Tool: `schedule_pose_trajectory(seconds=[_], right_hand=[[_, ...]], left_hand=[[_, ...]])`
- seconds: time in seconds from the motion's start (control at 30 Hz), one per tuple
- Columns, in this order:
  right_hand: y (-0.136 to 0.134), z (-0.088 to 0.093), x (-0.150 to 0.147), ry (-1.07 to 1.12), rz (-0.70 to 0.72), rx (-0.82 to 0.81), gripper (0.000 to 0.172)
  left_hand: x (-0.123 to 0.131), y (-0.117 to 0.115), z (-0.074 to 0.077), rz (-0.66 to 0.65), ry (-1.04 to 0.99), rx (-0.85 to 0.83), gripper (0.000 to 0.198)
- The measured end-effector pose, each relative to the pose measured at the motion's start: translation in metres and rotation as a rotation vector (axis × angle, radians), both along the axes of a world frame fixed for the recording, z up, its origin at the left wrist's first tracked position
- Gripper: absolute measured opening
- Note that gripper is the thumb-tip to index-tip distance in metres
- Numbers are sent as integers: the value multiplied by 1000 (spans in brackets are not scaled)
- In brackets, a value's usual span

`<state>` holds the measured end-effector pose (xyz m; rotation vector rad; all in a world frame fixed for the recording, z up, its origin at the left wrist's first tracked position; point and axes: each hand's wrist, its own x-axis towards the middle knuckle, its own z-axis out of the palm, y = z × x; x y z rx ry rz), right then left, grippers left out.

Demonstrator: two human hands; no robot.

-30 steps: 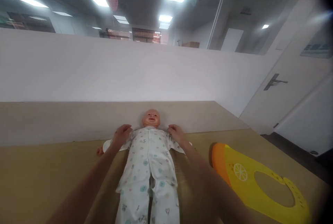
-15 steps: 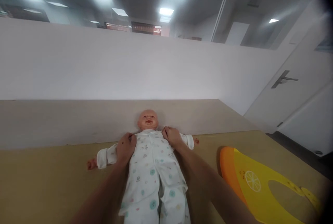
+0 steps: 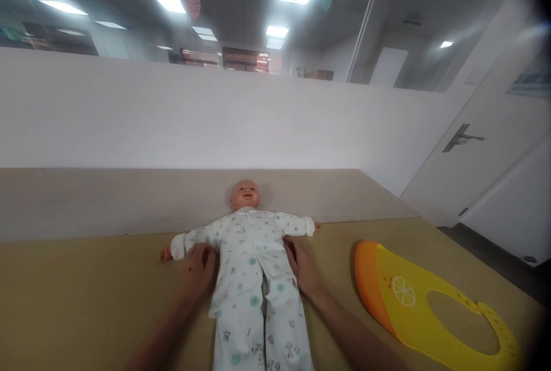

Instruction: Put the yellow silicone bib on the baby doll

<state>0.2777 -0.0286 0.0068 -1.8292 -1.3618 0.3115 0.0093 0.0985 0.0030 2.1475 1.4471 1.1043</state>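
Observation:
A baby doll point(image 3: 246, 244) lies on its back in the middle of the table, in white pyjamas with small printed figures and dots. Its head points away from me and both arms are spread sideways. My left hand point(image 3: 200, 267) is closed against the left side of its torso, just below the armpit. On the opposite side, my right hand point(image 3: 300, 265) presses in under the other arm, its fingertips partly hidden by the doll. The pyjama top is closed at the neck and spreads over the trousers at the waist.
A yellow and orange bib point(image 3: 387, 285) with a citrus-slice print lies flat on the wooden table point(image 3: 86, 302) to the right. A pale upright panel and white wall point(image 3: 181, 118) stand behind the doll. A door with a metal handle point(image 3: 462, 138) is at the far right.
Both hands have moved from the doll's shoulders down to its sides below the arms. The shoulders and upper sleeves are now uncovered. My view has tilted up slightly.

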Motion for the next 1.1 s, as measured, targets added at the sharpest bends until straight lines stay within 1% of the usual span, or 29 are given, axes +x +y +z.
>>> schedule_pose_trajectory(seconds=[0.07,0.1,0.13,0.2,0.27,0.33,0.4,0.43,0.47,0.5,0.57,0.6,0.63,0.67,0.7,0.77,0.87,0.93,1.0,1.03,1.1], right_hand=[[-21,-4,-19,283,50,16,58],[-28,-4,-29,387,75,15,62],[-35,-4,-38,440,95,4,65],[-45,-4,-53,467,130,-17,70],[-54,-7,-61,428,150,-33,74],[-62,-12,-63,354,176,-55,81],[-65,-15,-61,267,197,-64,83],[-65,-15,-59,219,196,-60,80],[-64,-14,-57,167,190,-43,72],[-62,-12,-56,111,183,-10,63],[-59,-8,-53,3,169,85,48],[-57,-6,-52,-35,159,131,45],[-55,-4,-51,-60,146,175,43],[-53,-3,-51,-73,130,214,41],[-52,-2,-50,-85,119,246,40],[-50,4,-49,-137,113,304,37],[-52,22,-51,-300,125,391,35],[-57,36,-57,-431,126,420,37],[-63,46,-65,-554,135,428,37],[-65,48,-69,-601,136,438,37],[-68,46,-77,-666,126,472,35]], left_hand=[[-2,-25,-1,-8,-129,-252,36],[-1,-36,-1,-1,-186,-367,43],[0,-47,0,5,-232,-459,49],[0,-65,1,-9,-279,-556,57],[-2,-76,-1,-15,-295,-547,64],[-7,-82,-6,-59,-246,-453,65],[-12,-84,-11,-154,-143,-286,60],[-14,-85,-13,-202,-75,-186,59],[-14,-87,-13,-225,5,-79,59],[-13,-90,-12,-207,80,43,60],[-8,-100,-5,-166,218,328,52],[-4,-106,0,-196,277,482,44],[2,-114,7,-262,325,621,37],[8,-122,14,-374,358,749,30],[15,-130,22,-494,404,811,30],[30,-144,34,-593,435,860,33],[50,-152,42,-566,448,809,40],[56,-152,42,-544,390,759,37],[58,-151,37,-537,306,698,32],[58,-150,34,-539,278,671,31],[56,-150,27,-546,252,654,33]])
